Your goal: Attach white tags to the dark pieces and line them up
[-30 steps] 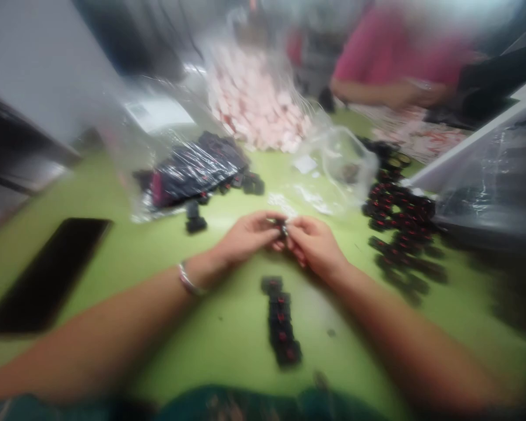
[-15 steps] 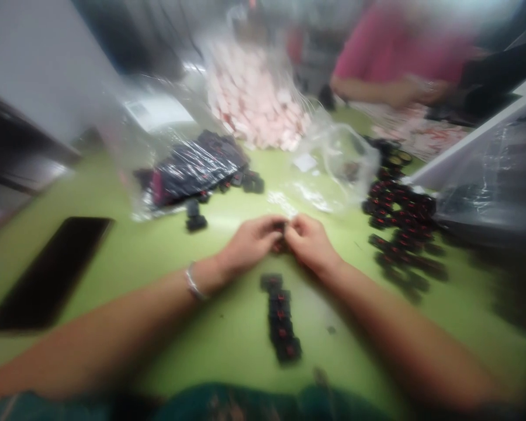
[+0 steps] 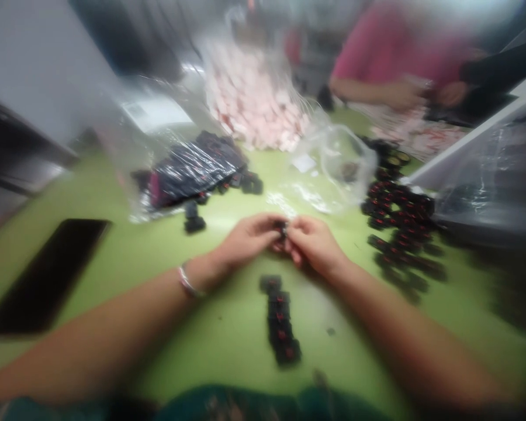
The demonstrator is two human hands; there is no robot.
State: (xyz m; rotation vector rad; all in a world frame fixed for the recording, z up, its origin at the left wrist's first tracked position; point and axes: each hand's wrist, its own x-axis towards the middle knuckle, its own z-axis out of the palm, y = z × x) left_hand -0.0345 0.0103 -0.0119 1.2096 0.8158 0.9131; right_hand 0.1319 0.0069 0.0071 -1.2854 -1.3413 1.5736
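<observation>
My left hand (image 3: 253,237) and my right hand (image 3: 312,241) meet fingertip to fingertip over the green table. Between them is a small black part (image 3: 283,231), mostly covered by my fingers; its exact kind is blurred. Both hands are closed on it, thumbs on the near side. Just below, toward me, lies a row of black parts with red centres (image 3: 280,318), touching one another in a rough column. Farther left, two small black pieces (image 3: 194,218) sit by the mouth of a clear plastic bag of black parts (image 3: 197,166).
A dark flat phone-like slab (image 3: 48,275) lies at left. Behind stands a bag of pale pink pieces (image 3: 256,99), beside a crumpled clear bag (image 3: 333,169). Black-and-red parts (image 3: 398,216) are piled at right near a plastic-covered box (image 3: 491,164). A person in a pink top (image 3: 377,58) works opposite.
My right fingers have shifted on the black part, with lower fingertips now showing. My left wrist has moved slightly left. Across the table, the other person's hands have moved a little.
</observation>
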